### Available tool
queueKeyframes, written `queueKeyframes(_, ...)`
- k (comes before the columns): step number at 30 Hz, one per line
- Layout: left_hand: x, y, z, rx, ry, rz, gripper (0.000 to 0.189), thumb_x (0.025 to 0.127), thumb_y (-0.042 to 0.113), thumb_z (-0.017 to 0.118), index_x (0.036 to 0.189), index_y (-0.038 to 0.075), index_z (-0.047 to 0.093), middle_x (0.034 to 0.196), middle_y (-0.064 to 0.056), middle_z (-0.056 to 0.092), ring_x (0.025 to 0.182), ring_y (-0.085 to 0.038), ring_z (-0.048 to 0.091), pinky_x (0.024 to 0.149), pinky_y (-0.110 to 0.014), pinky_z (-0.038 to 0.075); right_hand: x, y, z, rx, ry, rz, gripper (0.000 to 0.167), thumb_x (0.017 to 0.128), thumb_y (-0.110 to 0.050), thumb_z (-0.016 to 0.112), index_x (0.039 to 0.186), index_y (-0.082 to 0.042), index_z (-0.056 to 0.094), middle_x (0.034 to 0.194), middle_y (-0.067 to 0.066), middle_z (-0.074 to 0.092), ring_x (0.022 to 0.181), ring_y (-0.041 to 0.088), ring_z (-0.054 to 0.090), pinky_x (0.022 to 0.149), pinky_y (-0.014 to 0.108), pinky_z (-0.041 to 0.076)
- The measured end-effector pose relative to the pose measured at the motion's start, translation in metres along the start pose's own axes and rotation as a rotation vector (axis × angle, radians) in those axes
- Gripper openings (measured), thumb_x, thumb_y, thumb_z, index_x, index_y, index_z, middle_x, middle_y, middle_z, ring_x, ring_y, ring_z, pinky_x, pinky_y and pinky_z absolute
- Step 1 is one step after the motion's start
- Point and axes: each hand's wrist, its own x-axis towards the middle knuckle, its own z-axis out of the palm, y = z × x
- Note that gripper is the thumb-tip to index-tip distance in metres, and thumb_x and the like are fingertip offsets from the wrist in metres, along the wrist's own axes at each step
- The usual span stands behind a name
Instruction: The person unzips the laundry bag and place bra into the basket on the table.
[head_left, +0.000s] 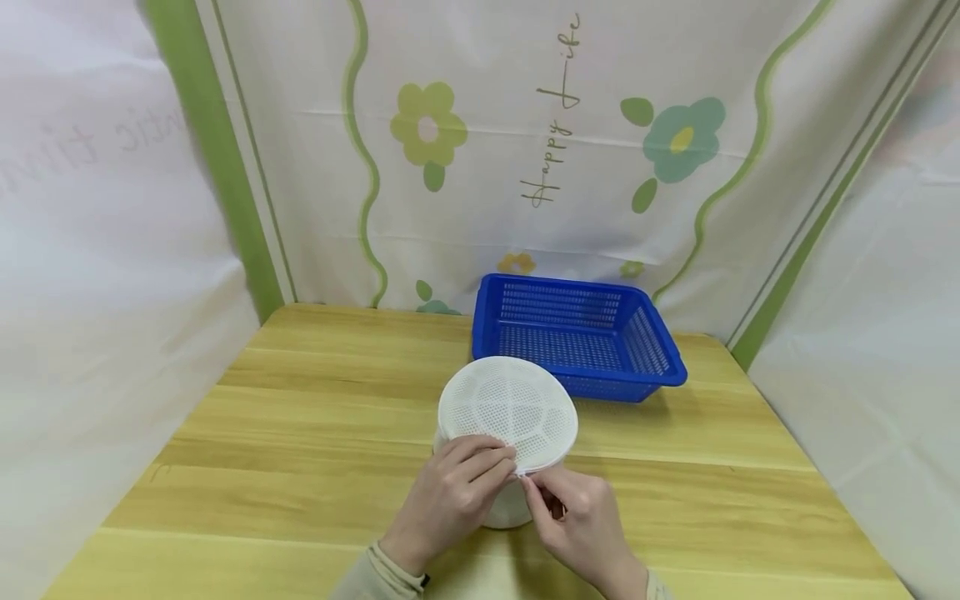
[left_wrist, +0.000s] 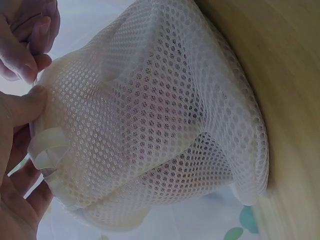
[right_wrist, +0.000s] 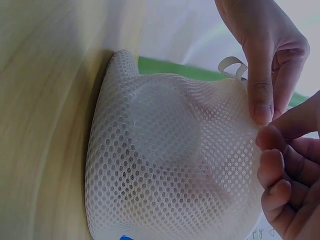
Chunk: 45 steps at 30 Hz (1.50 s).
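A white mesh laundry bag [head_left: 506, 408] stands upright on the table, its round mesh lid on top. My left hand [head_left: 457, 492] grips the lid's near rim, fingers on top and the thumb [left_wrist: 30, 105] against the side. Right beside it, my right hand [head_left: 581, 521] pinches a small white zipper pull at the rim, mostly hidden by the fingertips. In the right wrist view, the other fingers [right_wrist: 275, 197] of that hand are curled. A fabric loop [left_wrist: 48, 147] sticks out from the rim near my left hand. Through the mesh, a pale round shape [right_wrist: 165, 125] shows, its kind unclear.
Behind the bag sits a blue plastic basket [head_left: 577, 329] with slotted walls, close to the table's back edge. The wooden table [head_left: 315, 450] extends to both sides. Patterned curtains [head_left: 480, 167] hang behind and at the left and right.
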Motion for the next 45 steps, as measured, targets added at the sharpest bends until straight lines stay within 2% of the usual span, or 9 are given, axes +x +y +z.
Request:
queueKeyframes(8,0.0000,-0.0009,-0.0024,0.000,-0.025,-0.021,0.024,0.101,0.012,0.053,0.101,0.004,0.076,0.103,-0.003,0.072,0.101,-0.021,0.064,0.092,-0.032,0.052,-0.0012,0.0024,0.0003,0.017,0.044,-0.004,0.011,0.084,-0.004,0.064,0.076,-0.010,0.066,0.063,-0.012,0.052,0.050,-0.003,0.043,0.044,0.003,0.033)
queueKeyframes(16,0.0012,-0.0005,-0.0009,-0.022,-0.033,-0.025,0.020,0.099,0.010,0.056,0.099,0.003,0.074,0.102,-0.005,0.071,0.100,-0.022,0.064,0.094,-0.033,0.052,-0.0041,0.0048,0.0020,-0.010,0.035,0.015,0.010,0.089,-0.009,0.064,0.079,-0.011,0.068,0.065,-0.012,0.052,0.052,-0.002,0.044,0.045,0.005,0.035)
queueKeyframes(22,0.0012,0.0012,0.0013,-0.022,-0.041,-0.020,0.019,0.097,0.011,0.058,0.103,0.002,0.074,0.104,-0.006,0.070,0.101,-0.023,0.064,0.096,-0.033,0.051,-0.0060,0.0051,0.0055,0.051,0.033,0.003,0.010,0.091,-0.008,0.064,0.081,-0.008,0.068,0.067,-0.010,0.057,0.055,-0.005,0.047,0.046,0.005,0.039)
queueKeyframes(33,0.0012,0.0038,0.0011,-0.012,-0.057,-0.016,0.023,0.099,0.008,0.052,0.105,0.003,0.074,0.105,-0.005,0.070,0.103,-0.021,0.063,0.100,-0.032,0.048,-0.0049,0.0019,0.0061,0.127,0.036,-0.029,0.012,0.093,-0.006,0.062,0.083,-0.004,0.068,0.069,-0.005,0.062,0.057,-0.003,0.053,0.048,0.006,0.043)
queueKeyframes(45,0.0007,0.0041,0.0017,-0.001,-0.042,0.007,0.027,0.100,0.006,0.047,0.101,0.002,0.074,0.102,-0.005,0.071,0.100,-0.021,0.064,0.097,-0.032,0.050,-0.0056,0.0027,0.0056,0.109,0.043,-0.037,0.013,0.092,-0.006,0.062,0.081,-0.005,0.068,0.067,-0.007,0.058,0.056,-0.005,0.048,0.046,0.005,0.040)
